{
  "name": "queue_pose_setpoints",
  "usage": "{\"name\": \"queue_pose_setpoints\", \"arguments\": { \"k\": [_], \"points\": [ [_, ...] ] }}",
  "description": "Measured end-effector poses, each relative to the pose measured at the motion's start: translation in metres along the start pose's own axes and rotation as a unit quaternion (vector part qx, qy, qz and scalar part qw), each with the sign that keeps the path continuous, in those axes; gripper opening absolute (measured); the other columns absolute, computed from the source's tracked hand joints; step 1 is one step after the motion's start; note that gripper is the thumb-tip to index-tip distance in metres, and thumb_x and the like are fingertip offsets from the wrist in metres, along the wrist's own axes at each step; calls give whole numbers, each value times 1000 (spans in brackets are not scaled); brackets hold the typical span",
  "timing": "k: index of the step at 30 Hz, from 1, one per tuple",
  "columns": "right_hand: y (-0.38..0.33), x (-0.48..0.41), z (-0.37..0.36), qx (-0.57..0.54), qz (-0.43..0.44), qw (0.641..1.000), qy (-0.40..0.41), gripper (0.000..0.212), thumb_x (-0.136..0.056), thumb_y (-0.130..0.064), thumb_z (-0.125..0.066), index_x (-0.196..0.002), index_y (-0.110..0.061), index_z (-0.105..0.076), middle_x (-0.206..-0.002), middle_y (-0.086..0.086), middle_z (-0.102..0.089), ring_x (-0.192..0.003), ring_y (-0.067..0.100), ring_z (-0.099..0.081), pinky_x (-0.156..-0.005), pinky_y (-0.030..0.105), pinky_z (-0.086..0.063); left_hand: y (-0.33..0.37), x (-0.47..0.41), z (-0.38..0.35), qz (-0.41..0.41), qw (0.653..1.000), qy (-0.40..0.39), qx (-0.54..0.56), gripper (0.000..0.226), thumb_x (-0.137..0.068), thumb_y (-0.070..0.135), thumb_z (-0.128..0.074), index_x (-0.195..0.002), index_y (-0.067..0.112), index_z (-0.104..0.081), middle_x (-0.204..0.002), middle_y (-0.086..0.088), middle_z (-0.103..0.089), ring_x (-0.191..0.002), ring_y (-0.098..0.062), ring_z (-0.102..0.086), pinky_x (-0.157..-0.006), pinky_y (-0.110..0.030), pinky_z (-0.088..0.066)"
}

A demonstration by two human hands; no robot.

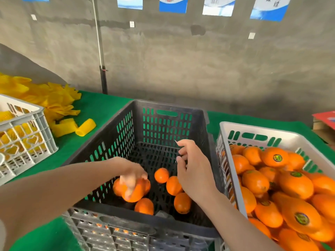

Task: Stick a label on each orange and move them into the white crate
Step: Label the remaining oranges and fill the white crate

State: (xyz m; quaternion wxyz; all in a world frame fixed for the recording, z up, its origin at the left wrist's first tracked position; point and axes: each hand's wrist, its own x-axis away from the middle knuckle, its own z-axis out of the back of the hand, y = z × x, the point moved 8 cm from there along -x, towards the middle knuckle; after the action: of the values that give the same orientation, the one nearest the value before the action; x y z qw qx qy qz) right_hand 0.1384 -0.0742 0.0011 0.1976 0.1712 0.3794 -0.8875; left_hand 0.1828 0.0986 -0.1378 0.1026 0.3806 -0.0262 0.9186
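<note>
A black slatted crate point(116, 134) stands in the middle with several bare oranges point(161, 175) on its floor. My left hand point(133, 175) reaches down into it and grips one orange point(135, 193) near the front left. My right hand point(193, 167) hovers above the crate's right side, fingers spread, thumb and forefinger pinched on what looks like a small label; it is too small to be sure. The white crate point(253, 130) at the right is heaped with oranges, and some carry round green stickers point(277, 157).
A grey-white crate point(39, 124) with yellow foam nets stands at the left on the green table cover point(101, 107). Loose yellow foam sleeves point(54, 100) lie behind it. A concrete wall and a black pole point(103, 78) close the back. A red box point(326, 118) sits far right.
</note>
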Motion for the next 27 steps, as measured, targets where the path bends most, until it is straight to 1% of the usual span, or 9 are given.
{"name": "queue_pose_setpoints", "arguments": {
  "k": [2,5,7,10,13,15,18,22,27],
  "points": [
    [3,-1,8,-57,-20,998,25,15,-94,-18,-53,-103,-30,-50,-94,-16,-53,-89,1,-52,-72,11,-41,3,35,31,-60,969,49,233,71,-74,18,-77,-136,22,-42,-139,-8,-43,-100,-23,-59,-68,-26,-56],
    [12,-2,20,-184,-77,979,35,11,-93,-16,-56,-84,-22,-58,-87,-10,-60,-88,5,-57,-73,12,-46,13,81,53,-153,818,80,549,68,-63,31,-75,-125,17,-52,-124,-20,-57,-95,-31,-66,-75,-36,-57],
    [13,2,26,-266,-113,957,2,12,-93,-14,-56,-82,-16,-62,-86,-6,-63,-90,12,-61,-79,25,-54,25,103,54,-207,725,75,653,77,-58,34,-76,-129,15,-50,-120,-22,-62,-98,-38,-67,-75,-38,-57],
    [1,12,40,-352,-112,928,-47,14,-94,-11,-54,-85,-10,-65,-96,-6,-67,-94,11,-63,-82,29,-56,50,129,52,-261,649,73,711,90,-50,35,-87,-130,13,-51,-112,-18,-68,-95,-38,-68,-70,-35,-57],
    [-20,24,66,-338,-49,937,-76,15,-93,-10,-54,-88,-17,-66,-108,-7,-66,-101,6,-61,-86,27,-53,78,148,49,-269,623,79,730,81,-60,44,-81,-129,12,-52,-105,-18,-70,-82,-32,-70,-62,-31,-56],
    [-31,33,85,-299,-2,950,-87,17,-92,-6,-54,-83,-18,-63,-113,-3,-62,-107,9,-57,-90,26,-49,99,157,47,-269,627,76,727,62,-78,46,-65,-129,13,-53,-101,-17,-70,-75,-29,-69,-59,-28,-54],
    [-43,51,108,-239,54,963,-111,18,-92,-7,-56,-80,-20,-58,-114,-4,-55,-109,2,-51,-86,18,-46,138,167,42,-277,628,50,725,60,-84,49,-49,-129,9,-50,-94,-18,-69,-66,-24,-66,-54,-27,-52],
    [-39,69,137,-197,68,972,-110,19,-92,-7,-55,-79,-20,-56,-112,-3,-52,-103,-1,-49,-80,13,-44,179,177,37,-283,639,22,715,68,-75,64,-50,-121,15,-56,-84,-12,-69,-64,-19,-55,-63,-25,-45],
    [-27,90,165,-168,67,975,-129,16,-93,-8,-54,-81,-18,-56,-107,2,-53,-98,5,-51,-78,18,-43,208,186,38,-300,658,46,689,61,-81,50,-60,-132,19,-51,-94,-13,-66,-52,-14,-50,-63,-26,-40]
  ]
}}
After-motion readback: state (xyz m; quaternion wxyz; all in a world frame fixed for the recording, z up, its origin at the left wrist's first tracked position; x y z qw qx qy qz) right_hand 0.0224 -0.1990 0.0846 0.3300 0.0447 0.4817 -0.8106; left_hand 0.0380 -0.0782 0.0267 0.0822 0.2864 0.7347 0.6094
